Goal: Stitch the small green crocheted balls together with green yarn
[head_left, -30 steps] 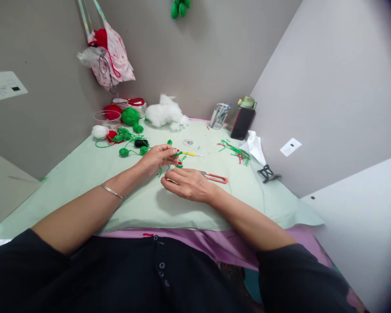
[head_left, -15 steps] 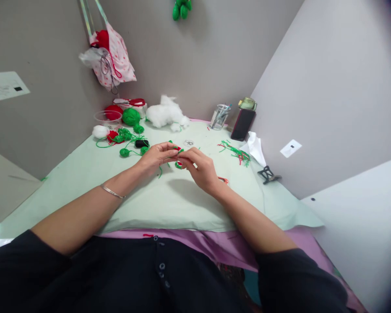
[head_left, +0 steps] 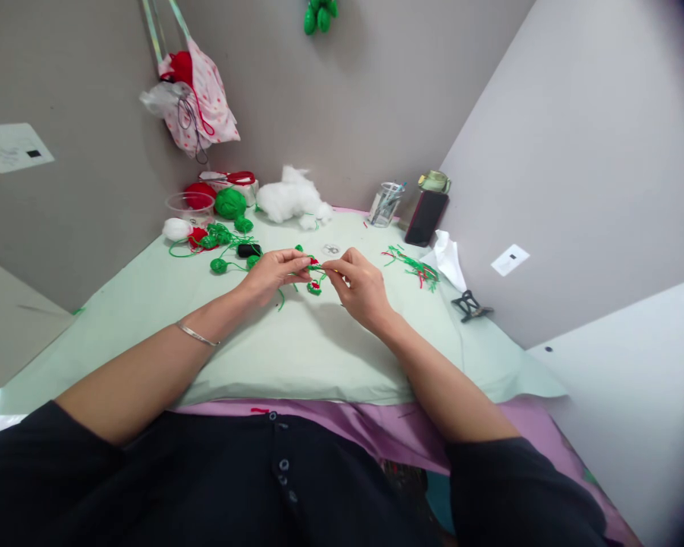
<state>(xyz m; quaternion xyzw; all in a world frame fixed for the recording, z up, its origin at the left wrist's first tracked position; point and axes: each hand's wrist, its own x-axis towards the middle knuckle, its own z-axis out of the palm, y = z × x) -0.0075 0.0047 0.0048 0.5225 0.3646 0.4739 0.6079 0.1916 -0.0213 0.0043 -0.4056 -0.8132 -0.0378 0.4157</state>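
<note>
Over the table (head_left: 296,353), my left hand (head_left: 282,273) is pinching the red-green piece (head_left: 314,261), while my right (head_left: 356,289), having just shifted outward, is pinching something hidden, seemingly working the stitches.

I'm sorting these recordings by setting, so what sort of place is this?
Probably a small yarn-craft corner, perhaps in a home: a green yarn ball, fluffy white stuffing and cut yarn ends lie on a cloth-covered table.
</note>
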